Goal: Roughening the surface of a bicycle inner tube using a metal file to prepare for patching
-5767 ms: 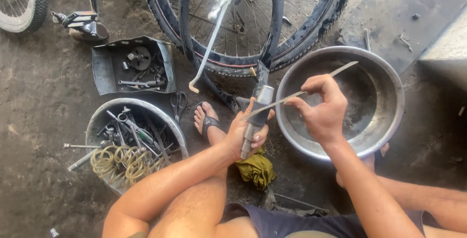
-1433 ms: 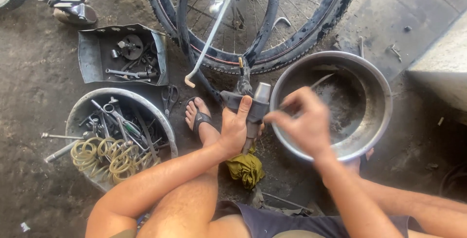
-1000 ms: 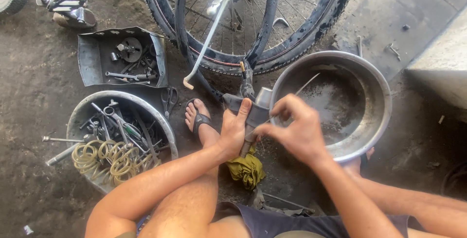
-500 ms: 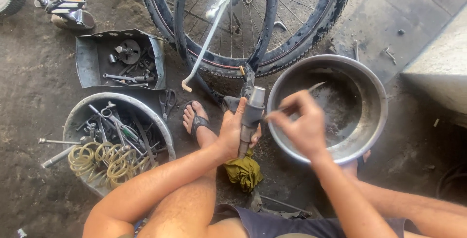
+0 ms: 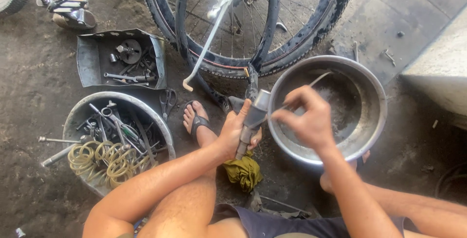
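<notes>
The left hand is wrapped around a short grey metal tube, holding it tilted with its open end up and toward the basin, much as it was half a second ago. The right hand has changed more: about a second ago it was drawn in close over the tube's mouth, and now it sits slightly out over the near rim of the metal basin, fingers pinched around a thin metal rod whose far end slants up over the wet, greyish inside of the basin. Its near end seems to run toward the tube's mouth, though the fingers hide the join. Compared with nearly six seconds ago, when the rod was held higher and longer across the basin, the hand now grips it lower and closer to the tube. Judging by this, the work on the tube's opening is going on in short strokes, not finished. Below the left hand an olive rag lies on the floor beside a sandalled foot. A round tub of tools with a coiled yellow hose, a tray of parts and a bicycle wheel surround the spot, unmoved.
</notes>
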